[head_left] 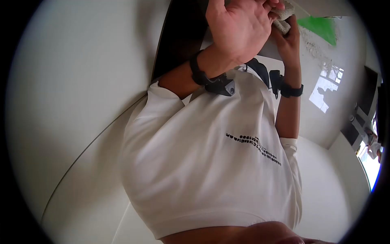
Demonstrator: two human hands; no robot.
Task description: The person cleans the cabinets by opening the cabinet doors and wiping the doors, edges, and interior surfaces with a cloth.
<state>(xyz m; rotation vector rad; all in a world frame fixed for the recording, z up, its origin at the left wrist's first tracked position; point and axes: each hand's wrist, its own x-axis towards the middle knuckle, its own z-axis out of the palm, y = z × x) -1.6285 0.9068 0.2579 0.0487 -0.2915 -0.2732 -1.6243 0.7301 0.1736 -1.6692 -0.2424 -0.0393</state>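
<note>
cloth, a thick beige bundle, sits up in the two hands, high in the view and clear of any edge or corner that might carry it. the right hand has its fingers curled round the bundle's lower end. the left hand lies with its palm turned up to the camera; its fingertips reach the cloth, but the top of the view cuts them off, so i cannot tell whether they pinch or merely touch.

the main weak point, i judge, is that uneven hold: if the left fingers only brush the cloth, the right hand bears it alone, and a twist could let the bundle unroll or slip. dropped to the right, it could pick up the grey specks on the glossy surface, near the green patch, which is well apart from that surface's near corner.

the wrists bring a second risk. the left camera, strapped on by a band, stands out just in front of the shirt, so drawing the arm in could catch loose fabric. the right camera juts inward too; crossed wrists could knock the pair together.
</note>
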